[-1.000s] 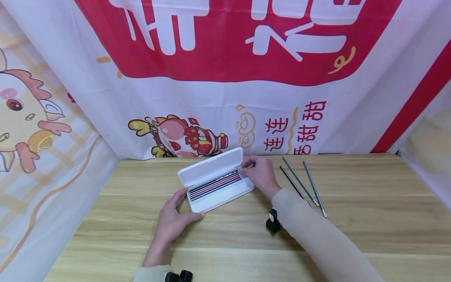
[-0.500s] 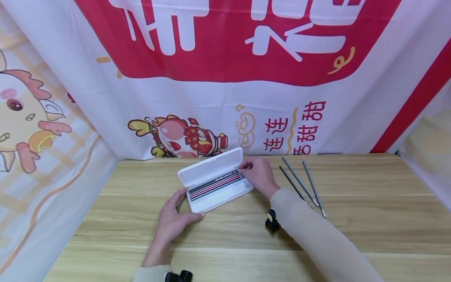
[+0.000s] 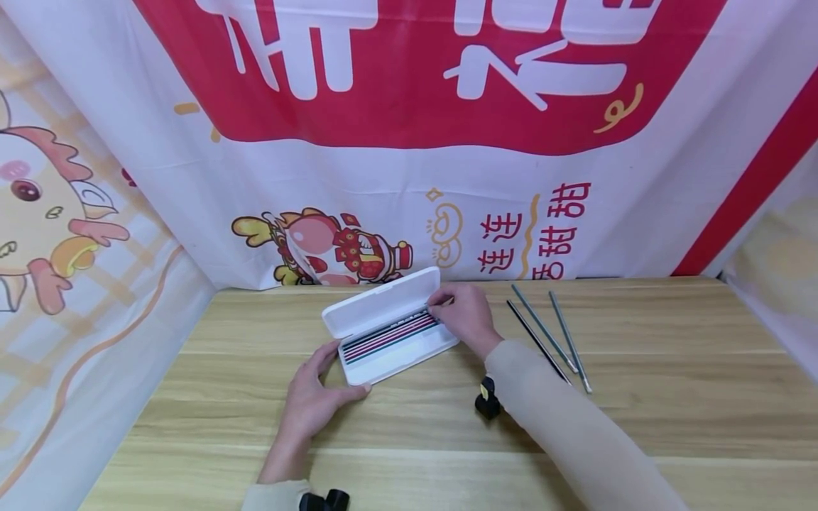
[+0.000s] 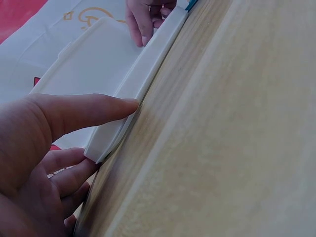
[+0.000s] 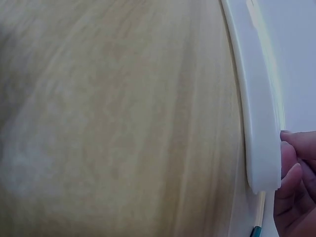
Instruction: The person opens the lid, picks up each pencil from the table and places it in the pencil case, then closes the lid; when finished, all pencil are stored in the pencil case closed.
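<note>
A person's right hand (image 3: 465, 317) reaches into the far right end of an open white pencil case (image 3: 390, 325). Its fingers are curled, with the fingertips (image 3: 437, 301) pinched at the end of the pencils in the case (image 3: 391, 333). From the head view it is too small to tell exactly which pencil they grip. The right wrist view shows only the curled fingertips (image 5: 296, 182) against the case's white rim (image 5: 257, 123).

The left hand (image 3: 314, 399) steadies the near left corner of the case. Its fingers are straight and relaxed: the thumb lies along the front edge and the forefinger along the left end (the left wrist view shows the thumb (image 4: 84, 111) laid flat on the white wall (image 4: 143, 79) and the other fingers just beside the corner).

The case sits near the middle of a pale wooden table (image 3: 639, 426), turned at a slant, with its lid (image 3: 381, 301) hinged open and tilted back toward the wall. Inside, red, dark and teal pencils lie side by side lengthwise.

To the right of the case, beyond the right sleeve (image 3: 575, 433), three more loose pencils (image 3: 551, 336) lie on the table, near one another and pointing away from the person. A small black object (image 3: 487, 402) stands on the table just beside the right forearm. Behind the table hangs a white and red banner (image 3: 409, 106) with cartoon figures and Chinese characters.
</note>
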Tool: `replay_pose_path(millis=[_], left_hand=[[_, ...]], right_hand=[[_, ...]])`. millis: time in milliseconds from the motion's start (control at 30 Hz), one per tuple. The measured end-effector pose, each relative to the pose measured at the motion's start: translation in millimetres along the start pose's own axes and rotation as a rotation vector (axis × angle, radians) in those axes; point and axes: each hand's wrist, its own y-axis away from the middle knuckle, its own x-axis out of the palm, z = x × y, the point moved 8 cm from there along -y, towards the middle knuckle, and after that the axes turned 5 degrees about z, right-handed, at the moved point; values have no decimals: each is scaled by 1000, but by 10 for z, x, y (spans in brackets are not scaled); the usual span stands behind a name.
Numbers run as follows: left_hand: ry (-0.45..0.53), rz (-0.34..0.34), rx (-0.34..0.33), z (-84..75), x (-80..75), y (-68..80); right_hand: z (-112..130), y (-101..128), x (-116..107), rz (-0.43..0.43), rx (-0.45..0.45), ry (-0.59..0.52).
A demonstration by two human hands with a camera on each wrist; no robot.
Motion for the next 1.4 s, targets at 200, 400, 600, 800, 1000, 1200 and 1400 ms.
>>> replay_pose_path(millis=[200,400,600,800,1000,1200,1400], left_hand=[[-6,-2,4,-9,1,4],[-5,-4,6,-7,1,4],[-1,-4,13,-31,11,10],[-5,-5,12,-31,11,17],[-6,-4,11,-37,2,22],[-8,1,10,-47,6,27],[-4,1,13,-52,8,30]], right_hand=[[23,14,10,-3,2,15],[13,23,16,12,13,21],[-23,72,-135,40,21,-83],[-51,225,-459,50,48,-163],[-197,452,-735,149,102,-280],[-414,731,-999,165,126,-303],[-690,990,-1225,128,181,-288]])
